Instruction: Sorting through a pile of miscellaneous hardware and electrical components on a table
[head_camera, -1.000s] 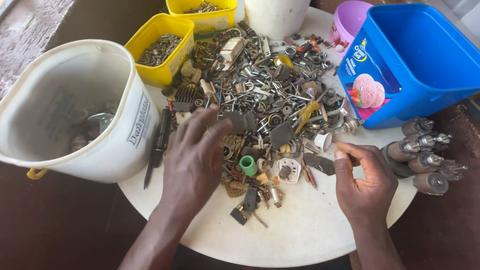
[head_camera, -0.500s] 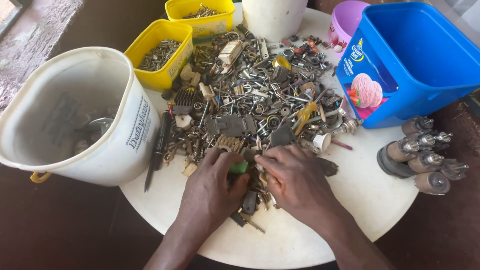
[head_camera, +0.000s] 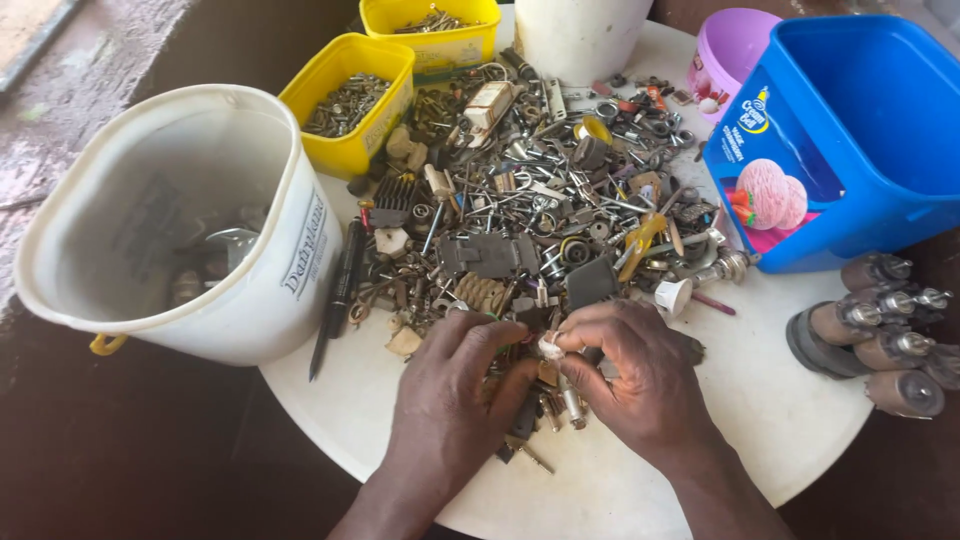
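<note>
Two hands are working at the near edge of a round white table. The left hand is lying flat on the pile of metal bits, with its fingers curled and close together; I cannot tell if it is holding anything. The right hand is pinching a small white piece between its thumb and first finger, clamped tight on it. That piece is sitting at the 6 o'clock edge of the pile, right between the two hands.

A big white bucket is standing at 9 o'clock. Two yellow boxes of screws are sitting at 11 o'clock. A blue tub is leaning at 2 o'clock. A black pen is lying just beside the bucket.
</note>
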